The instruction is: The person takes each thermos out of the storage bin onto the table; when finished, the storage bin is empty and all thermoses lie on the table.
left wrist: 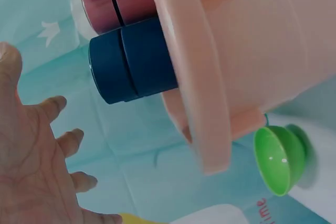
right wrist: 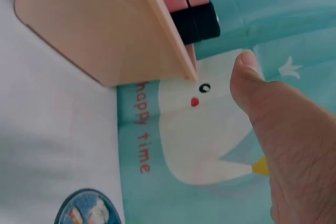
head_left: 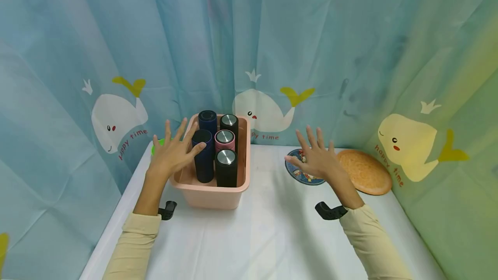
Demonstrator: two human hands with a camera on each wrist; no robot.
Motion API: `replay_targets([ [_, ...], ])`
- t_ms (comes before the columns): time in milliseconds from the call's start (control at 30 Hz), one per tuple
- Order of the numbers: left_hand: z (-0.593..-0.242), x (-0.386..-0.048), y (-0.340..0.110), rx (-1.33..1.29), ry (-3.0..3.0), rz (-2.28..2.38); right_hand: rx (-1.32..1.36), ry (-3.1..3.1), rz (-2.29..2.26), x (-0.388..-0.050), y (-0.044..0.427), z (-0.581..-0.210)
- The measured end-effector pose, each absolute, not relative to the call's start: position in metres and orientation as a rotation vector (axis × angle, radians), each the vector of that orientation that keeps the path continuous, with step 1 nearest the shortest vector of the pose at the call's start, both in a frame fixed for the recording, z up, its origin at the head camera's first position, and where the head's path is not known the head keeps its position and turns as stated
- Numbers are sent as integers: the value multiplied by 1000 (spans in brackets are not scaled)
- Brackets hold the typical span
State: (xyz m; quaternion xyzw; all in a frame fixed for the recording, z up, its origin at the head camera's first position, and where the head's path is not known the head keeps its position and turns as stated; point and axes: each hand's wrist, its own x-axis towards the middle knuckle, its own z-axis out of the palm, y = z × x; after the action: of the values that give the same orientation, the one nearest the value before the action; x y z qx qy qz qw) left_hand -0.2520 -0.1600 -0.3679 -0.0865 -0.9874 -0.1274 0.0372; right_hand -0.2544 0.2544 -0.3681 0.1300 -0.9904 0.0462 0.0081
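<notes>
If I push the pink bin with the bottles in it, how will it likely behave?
The pink bin probably feels heavy for its size, since five bottles stand inside. It may be apt to tip if shoved up high, as several bottles rise past its rim. It looks smooth outside, so it could be slippery to grip.
</notes>
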Motion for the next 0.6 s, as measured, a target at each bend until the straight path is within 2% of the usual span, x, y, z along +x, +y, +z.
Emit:
replay_targets([
  [300,-378,-250,-166,-140,-2956,-667,522,-2944,303,-258,229,-363],
  [600,-400,-249,-175,85,-2925,-947,825,-2775,953,-267,197,-366],
])
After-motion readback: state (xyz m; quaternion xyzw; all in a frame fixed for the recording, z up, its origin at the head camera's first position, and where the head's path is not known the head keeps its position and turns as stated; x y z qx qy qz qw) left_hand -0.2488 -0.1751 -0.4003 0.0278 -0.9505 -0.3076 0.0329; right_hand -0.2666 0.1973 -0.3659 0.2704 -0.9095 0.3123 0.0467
